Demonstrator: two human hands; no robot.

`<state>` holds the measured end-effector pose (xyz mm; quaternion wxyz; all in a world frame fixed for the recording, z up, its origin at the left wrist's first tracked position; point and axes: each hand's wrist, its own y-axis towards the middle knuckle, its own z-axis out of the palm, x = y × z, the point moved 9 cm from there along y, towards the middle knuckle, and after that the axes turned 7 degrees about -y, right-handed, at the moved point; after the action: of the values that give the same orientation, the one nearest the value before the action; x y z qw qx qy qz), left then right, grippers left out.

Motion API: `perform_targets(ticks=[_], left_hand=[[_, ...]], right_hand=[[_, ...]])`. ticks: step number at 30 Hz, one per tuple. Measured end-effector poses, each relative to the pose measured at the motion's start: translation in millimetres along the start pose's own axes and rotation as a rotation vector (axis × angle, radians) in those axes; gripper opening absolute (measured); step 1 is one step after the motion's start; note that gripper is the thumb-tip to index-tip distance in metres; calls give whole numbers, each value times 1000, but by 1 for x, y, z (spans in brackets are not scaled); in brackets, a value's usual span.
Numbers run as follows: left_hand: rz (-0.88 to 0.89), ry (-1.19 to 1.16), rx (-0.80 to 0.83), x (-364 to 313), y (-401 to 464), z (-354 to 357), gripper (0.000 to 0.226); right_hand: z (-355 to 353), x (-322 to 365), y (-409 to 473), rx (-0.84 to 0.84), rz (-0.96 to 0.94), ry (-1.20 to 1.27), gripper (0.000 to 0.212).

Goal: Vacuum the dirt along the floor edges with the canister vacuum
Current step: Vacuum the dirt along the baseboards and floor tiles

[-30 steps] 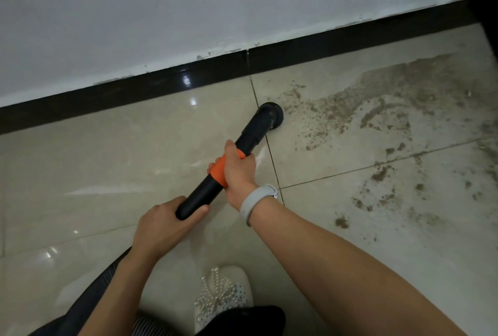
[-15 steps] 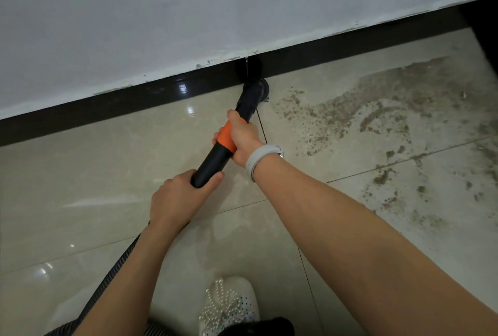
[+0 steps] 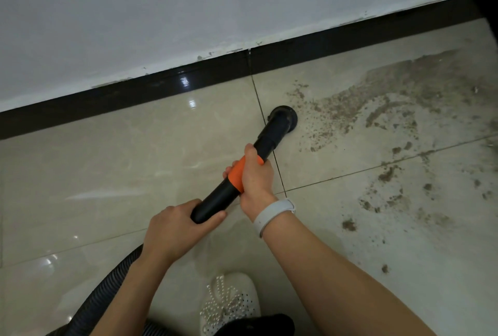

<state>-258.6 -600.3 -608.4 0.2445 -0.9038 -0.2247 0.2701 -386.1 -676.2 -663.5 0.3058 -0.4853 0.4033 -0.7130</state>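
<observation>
Gritty dirt beside round black plastic nozzle.

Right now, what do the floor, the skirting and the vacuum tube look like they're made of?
Floor: glazed beige tile, seemingly; it mirrors lights and has grout lines. Skirting: glossy black, probably tile, with a reflection and a joint. Vacuum tube: matte black, likely plastic, with an orange band.

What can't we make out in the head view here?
- Canister body: out of frame; the ribbed hose runs off the bottom-left edge.
- Nozzle mouth: faces the floor, so contact and suction can't be judged.
- Wand: partly covered by the left hand and right hand; any switch under them is hidden.
- Dirt: continues past the right edge, extent unknown.
- Shoe: heel hidden by dark clothing.
</observation>
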Motion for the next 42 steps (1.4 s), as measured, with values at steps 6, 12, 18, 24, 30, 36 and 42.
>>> perform_targets(ticks=[6, 12, 18, 24, 30, 36, 42], left_hand=[[16, -68, -53, -34, 29, -8, 41], [51, -64, -63, -65, 53, -12, 46], [62, -19, -26, -48, 25, 1, 45], [61, -40, 29, -5, -8, 4, 42], [148, 95, 168, 0, -16, 22, 61], [133, 75, 57, -18, -8, 18, 65], [84, 13, -36, -37, 6, 4, 42]], right_hand=[[10, 50, 16, 55, -20, -30, 17], [8, 86, 26, 65, -43, -10, 19], [-11, 52, 11, 52, -23, 27, 17], [-14, -6, -14, 70, 52, 101, 15], [-50, -35, -34, -21, 43, 258, 15], [-44, -3, -19, -47, -5, 193, 18], [-21, 31, -4, 71, 28, 84, 16]])
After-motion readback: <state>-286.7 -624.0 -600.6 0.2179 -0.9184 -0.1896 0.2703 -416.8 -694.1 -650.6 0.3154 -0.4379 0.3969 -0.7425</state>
